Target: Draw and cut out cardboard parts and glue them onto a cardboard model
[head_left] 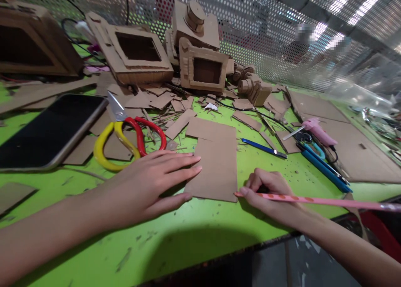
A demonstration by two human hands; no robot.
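Bright, even light falls from above. Ceiling strip lights (pixel 360 9) burn out to white through the perforated metal screen (pixel 266 32) at the upper right. The green table (pixel 282 153) is lit flatly, with one broad soft shadow near its front edge and thin dark shadows under the left hand (pixel 150 182) and the right hand (pixel 269 191). The phone (pixel 46 128) screen carries a dull sheen, and the clear plastic sheet (pixel 354 95) at the right glares pale. The wide lens bows the table edge and stretches the forearms at the corners. The pink pencil (pixel 313 200) goes soft at its far end by the right border. Everything behind the screen is hazy, and one patch there is pixelated.
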